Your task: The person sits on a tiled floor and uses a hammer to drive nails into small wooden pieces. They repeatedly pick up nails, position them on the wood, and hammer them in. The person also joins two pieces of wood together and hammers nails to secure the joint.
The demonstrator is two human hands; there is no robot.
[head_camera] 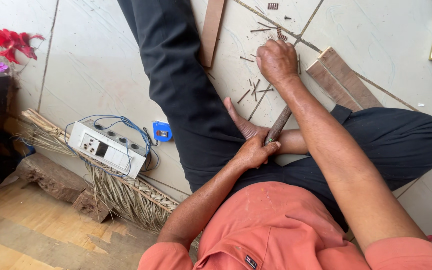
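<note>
Left hand (254, 150) is closed around a rough brown wooden handle (278, 125), fingers wrapped tight near its lower end, close to the bare foot (243, 122). Handle runs up toward 1 o'clock and is hidden behind the right forearm (head of the tool not visible). Right hand (276, 61) is set at 12 o'clock on the pale tiled floor (96, 65), fingers curled down over scattered rusty nails (254, 87); whether a nail is pinched cannot be told.

Risks, as judged:
- Bare foot sits just below the nails at 6 o'clock of them; a slipped handle or a rolled nail could catch it.
- Loose nails could be scattered further by the forearm.
- White switch box with blue wires (107, 145) lies at 9 o'clock beside a dry straw broom (121, 192); wires could be snagged by a swing to that side.

Room: two flat brown wooden strips (343, 80) bound the 2 o'clock side, a third plank (211, 30) the 11 o'clock side. Black-trousered legs (186, 85) fence the working patch left and right. Open floor is left mainly toward 12–1 o'clock.
</note>
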